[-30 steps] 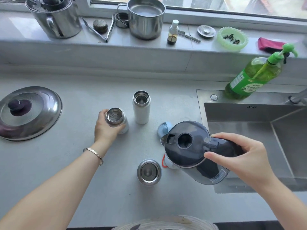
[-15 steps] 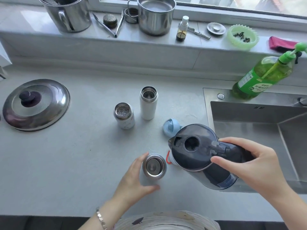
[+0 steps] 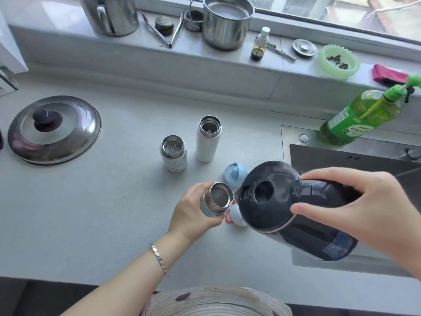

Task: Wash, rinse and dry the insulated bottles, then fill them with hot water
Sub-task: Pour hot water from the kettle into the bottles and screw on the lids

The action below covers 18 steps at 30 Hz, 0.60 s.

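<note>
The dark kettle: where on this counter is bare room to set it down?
Bare: grey counter between the steel pot lid and the short white bottle, and the front strip before the left hand. Crowded: by the steel sink, where the pale blue cap, tall white bottle and dark kettle cluster.

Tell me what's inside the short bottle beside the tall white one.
A perforated metal strainer fills the mouth of the short bottle. Whatever lies below it is covered, so no water level shows.

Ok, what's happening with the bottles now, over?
Left hand grips the small open bottle, tipped toward the kettle. Right hand holds the kettle by its handle; no water seen pouring. White cap on the counter, partly hidden by the kettle.
</note>
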Each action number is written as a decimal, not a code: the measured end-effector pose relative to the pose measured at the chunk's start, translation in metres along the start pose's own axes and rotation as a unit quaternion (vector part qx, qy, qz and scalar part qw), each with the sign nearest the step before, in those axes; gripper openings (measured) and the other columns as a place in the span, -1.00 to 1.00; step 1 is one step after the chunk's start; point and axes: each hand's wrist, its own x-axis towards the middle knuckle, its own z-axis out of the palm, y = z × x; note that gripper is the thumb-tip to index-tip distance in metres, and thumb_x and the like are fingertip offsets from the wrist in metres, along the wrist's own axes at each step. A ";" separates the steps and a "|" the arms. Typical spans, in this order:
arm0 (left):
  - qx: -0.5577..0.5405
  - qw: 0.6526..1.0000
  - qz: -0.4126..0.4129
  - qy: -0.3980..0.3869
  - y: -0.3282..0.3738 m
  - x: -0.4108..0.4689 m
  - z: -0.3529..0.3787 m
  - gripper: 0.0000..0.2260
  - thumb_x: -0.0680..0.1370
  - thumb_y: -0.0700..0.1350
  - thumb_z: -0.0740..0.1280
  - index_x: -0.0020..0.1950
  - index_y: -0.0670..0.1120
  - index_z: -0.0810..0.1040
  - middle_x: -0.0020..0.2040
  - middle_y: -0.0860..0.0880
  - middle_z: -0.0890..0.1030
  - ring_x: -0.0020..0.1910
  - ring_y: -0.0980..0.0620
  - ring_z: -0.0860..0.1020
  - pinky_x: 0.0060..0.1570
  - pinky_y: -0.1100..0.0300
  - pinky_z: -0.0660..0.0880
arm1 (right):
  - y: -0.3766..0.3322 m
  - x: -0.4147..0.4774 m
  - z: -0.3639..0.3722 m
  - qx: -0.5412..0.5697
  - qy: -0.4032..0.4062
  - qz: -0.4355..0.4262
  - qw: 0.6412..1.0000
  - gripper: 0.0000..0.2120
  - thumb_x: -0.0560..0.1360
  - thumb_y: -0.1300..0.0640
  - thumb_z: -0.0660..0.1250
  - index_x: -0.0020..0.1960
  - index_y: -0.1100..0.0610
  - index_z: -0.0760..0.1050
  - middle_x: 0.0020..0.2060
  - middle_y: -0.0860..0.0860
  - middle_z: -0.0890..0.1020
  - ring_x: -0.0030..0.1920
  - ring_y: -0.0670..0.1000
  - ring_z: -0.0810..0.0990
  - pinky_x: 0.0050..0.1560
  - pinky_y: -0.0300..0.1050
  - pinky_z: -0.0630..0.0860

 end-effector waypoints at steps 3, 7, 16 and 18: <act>0.006 1.000 -0.001 -0.015 -0.002 0.002 0.003 -0.40 0.22 -0.11 0.56 0.23 0.04 0.50 0.10 0.20 0.49 0.09 0.25 0.44 0.05 0.55 0.30 | -0.008 0.006 -0.002 -0.033 -0.020 -0.002 0.999 -0.63 0.06 -0.33 0.39 -0.18 -0.22 0.59 -0.33 -0.29 0.63 -0.31 -0.19 0.61 -0.18 -0.29 0.51; 0.001 1.000 -0.011 -0.017 -0.003 0.001 0.003 -0.40 0.22 -0.11 0.56 0.23 0.04 0.50 0.09 0.21 0.47 0.11 0.24 0.44 0.06 0.57 0.28 | -0.017 0.012 -0.003 -0.085 -0.049 -0.001 0.995 -0.60 0.07 -0.38 0.35 -0.16 -0.23 0.58 -0.33 -0.32 0.62 -0.31 -0.20 0.60 -0.18 -0.23 0.50; 0.000 1.000 -0.012 -0.024 -0.003 0.000 0.002 -0.40 0.23 -0.12 0.56 0.24 0.05 0.49 0.06 0.26 0.43 0.08 0.26 0.41 0.04 0.61 0.24 | -0.032 0.017 -0.006 -0.166 -0.062 0.002 0.984 -0.61 0.04 -0.29 0.43 -0.16 -0.22 0.61 -0.50 -0.23 0.57 -0.28 -0.14 0.53 -0.29 -0.26 0.46; 0.000 1.000 -0.010 -0.028 -0.004 -0.001 0.002 -0.41 0.23 -0.12 0.56 0.24 0.06 0.49 0.07 0.26 0.44 0.10 0.25 0.42 0.05 0.59 0.25 | -0.036 0.018 -0.007 -0.181 -0.060 -0.002 0.982 -0.60 0.05 -0.30 0.42 -0.16 -0.20 0.62 -0.46 -0.22 0.58 -0.39 -0.09 0.53 -0.27 -0.14 0.50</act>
